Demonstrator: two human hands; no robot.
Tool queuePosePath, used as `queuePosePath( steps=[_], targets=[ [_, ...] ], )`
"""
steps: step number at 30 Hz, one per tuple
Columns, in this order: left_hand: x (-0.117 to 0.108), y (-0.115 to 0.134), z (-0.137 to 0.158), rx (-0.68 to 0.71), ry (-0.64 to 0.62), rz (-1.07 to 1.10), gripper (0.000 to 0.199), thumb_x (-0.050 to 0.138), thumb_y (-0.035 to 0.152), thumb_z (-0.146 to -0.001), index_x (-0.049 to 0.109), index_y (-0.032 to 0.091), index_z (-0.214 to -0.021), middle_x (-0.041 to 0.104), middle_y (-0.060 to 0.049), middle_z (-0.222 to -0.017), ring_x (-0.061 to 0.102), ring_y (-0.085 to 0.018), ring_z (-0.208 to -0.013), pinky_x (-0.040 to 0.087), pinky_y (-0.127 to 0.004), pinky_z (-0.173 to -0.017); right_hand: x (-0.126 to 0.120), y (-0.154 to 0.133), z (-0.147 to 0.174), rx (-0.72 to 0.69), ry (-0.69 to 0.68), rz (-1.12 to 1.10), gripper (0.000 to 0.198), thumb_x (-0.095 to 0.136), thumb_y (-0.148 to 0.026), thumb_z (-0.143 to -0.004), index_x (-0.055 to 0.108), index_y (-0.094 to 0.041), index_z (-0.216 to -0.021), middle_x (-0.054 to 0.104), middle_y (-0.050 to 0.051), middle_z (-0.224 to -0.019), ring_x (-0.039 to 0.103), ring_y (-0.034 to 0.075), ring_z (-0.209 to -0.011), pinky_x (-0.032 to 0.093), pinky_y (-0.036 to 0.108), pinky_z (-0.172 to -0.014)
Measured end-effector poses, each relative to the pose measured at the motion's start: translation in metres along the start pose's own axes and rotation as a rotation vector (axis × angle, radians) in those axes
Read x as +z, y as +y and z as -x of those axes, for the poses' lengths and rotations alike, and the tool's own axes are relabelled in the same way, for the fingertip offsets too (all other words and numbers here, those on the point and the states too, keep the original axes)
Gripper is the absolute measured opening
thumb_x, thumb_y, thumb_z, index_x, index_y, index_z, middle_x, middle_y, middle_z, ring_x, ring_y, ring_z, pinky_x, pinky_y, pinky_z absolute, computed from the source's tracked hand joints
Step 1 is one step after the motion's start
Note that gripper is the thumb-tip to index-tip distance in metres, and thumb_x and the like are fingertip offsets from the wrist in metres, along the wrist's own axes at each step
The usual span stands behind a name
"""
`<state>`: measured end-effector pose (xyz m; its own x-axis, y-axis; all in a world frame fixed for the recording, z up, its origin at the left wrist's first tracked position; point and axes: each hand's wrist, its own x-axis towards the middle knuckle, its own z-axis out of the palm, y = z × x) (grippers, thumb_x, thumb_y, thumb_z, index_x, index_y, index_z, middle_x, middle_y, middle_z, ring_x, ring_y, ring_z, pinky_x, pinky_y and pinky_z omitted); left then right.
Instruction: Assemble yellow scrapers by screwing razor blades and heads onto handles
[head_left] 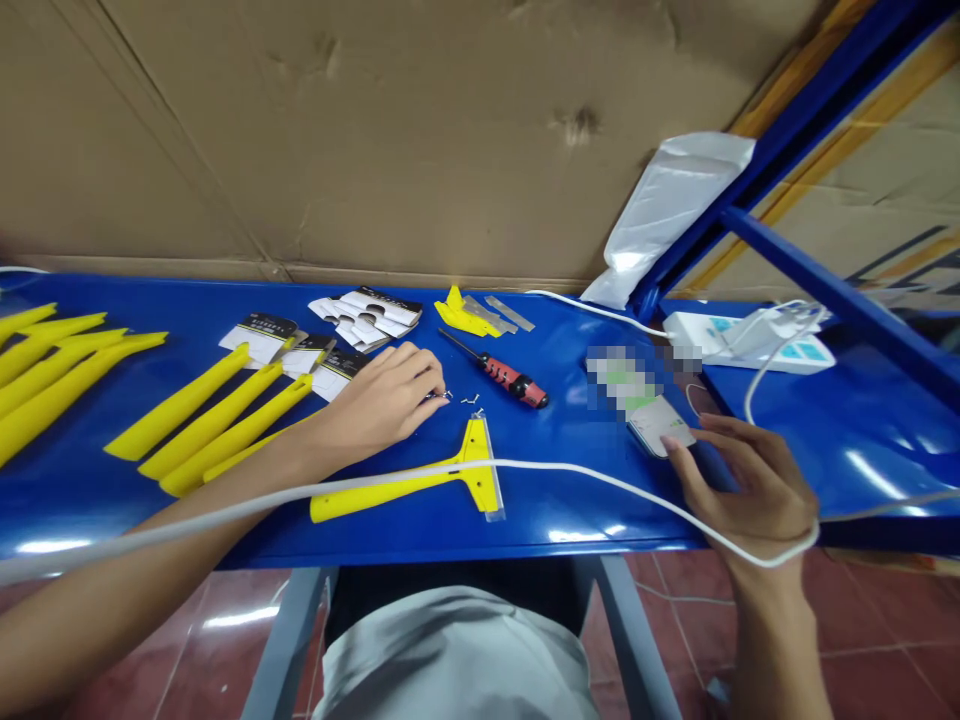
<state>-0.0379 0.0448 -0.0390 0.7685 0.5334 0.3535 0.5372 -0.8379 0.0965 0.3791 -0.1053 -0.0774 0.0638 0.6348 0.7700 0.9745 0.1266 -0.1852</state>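
My left hand [394, 395]: fingertips drawn together at small silvery metal screws [470, 400] — cannot tell if I grip one. My right hand [757, 480]: fingers parted, thumb at a flat rectangular phone [658, 425]. Yellow plastic T-shaped scraper [405, 485] lies between — on the glossy blue table [562, 435].

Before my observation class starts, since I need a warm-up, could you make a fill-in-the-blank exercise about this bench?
1. The screwdriver has a handle coloured black and ____.
2. In the picture, the left hand is to the ____ of the screwdriver.
3. The thumb of the right hand is at the near end of the ____.
4. The table is coloured ____.

Missing words: red; left; phone; blue.
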Motion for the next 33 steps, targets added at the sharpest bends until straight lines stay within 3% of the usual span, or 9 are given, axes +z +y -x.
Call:
queuePosePath(
  steps=[10,22,28,33],
  targets=[
    [0.005,-0.003,0.002,0.005,0.021,-0.025,0.023,0.059,0.029,-0.111,0.075,0.018,-0.099,0.075,-0.010,-0.110,0.062,-0.028,-0.101,0.047,-0.044,-0.095,0.002,0.002,0.007,0.009,0.046,0.011,0.024,0.092,-0.038,-0.091,0.081,-0.023,-0.104,0.081,0.015,-0.123,0.082,0.037,-0.106,0.070,0.055,-0.089],
    [0.007,-0.006,0.000,-0.102,-0.007,0.065,0.027,0.062,0.043,-0.108,0.072,0.020,-0.097,0.073,-0.009,-0.107,0.061,-0.030,-0.106,0.047,-0.046,-0.097,0.007,0.007,0.012,0.021,0.096,0.006,0.030,0.088,-0.049,-0.093,0.081,-0.020,-0.094,0.083,0.016,-0.114,0.084,0.035,-0.094,0.072,0.051,-0.078],
    [0.004,-0.007,0.000,-0.118,-0.035,0.092,0.027,0.063,0.045,-0.106,0.072,0.021,-0.096,0.073,-0.009,-0.109,0.061,-0.030,-0.108,0.047,-0.046,-0.099,0.003,0.008,0.019,0.092,0.063,-0.025,0.047,0.086,-0.057,-0.092,0.080,-0.019,-0.119,0.081,0.017,-0.120,0.082,0.037,-0.105,0.071,0.056,-0.093],
    [0.005,-0.010,0.001,-0.108,-0.059,0.074,0.025,0.061,0.041,-0.105,0.073,0.020,-0.097,0.072,-0.010,-0.111,0.060,-0.031,-0.109,0.047,-0.048,-0.100,0.006,0.017,0.023,0.084,-0.022,-0.014,0.059,0.082,-0.067,-0.091,0.077,-0.020,-0.126,0.078,0.019,-0.124,0.078,0.041,-0.117,0.067,0.061,-0.100]
  ],
)
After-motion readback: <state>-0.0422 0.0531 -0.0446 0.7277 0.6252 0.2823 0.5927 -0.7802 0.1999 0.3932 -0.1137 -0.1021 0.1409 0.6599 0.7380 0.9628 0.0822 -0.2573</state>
